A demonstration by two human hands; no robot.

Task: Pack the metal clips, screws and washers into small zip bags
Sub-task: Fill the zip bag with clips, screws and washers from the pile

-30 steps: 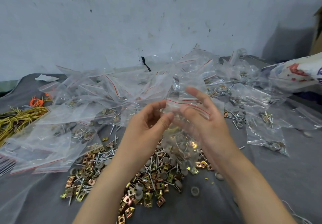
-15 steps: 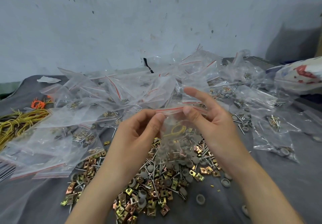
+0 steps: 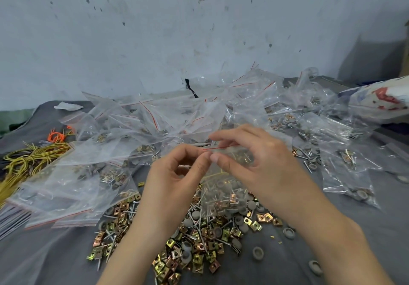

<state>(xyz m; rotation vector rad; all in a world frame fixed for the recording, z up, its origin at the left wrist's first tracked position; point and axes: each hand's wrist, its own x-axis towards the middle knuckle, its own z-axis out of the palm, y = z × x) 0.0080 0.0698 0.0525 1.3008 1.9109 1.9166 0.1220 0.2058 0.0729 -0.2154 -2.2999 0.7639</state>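
Red-striped bag [image 3: 221,189], filled, pinched at its top by your left hand [image 3: 177,174] and right hand [image 3: 263,158]. Sealing step, I judge. Next: slide the pinch along toward 3 o'clock.

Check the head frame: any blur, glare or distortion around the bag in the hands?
Head view: even, soft light, no hard glare; shadow on the wall at far right; zip bag, pinched by left hand and right hand, shows mild sheen, contents hazy; printed sack at the right edge smeared.
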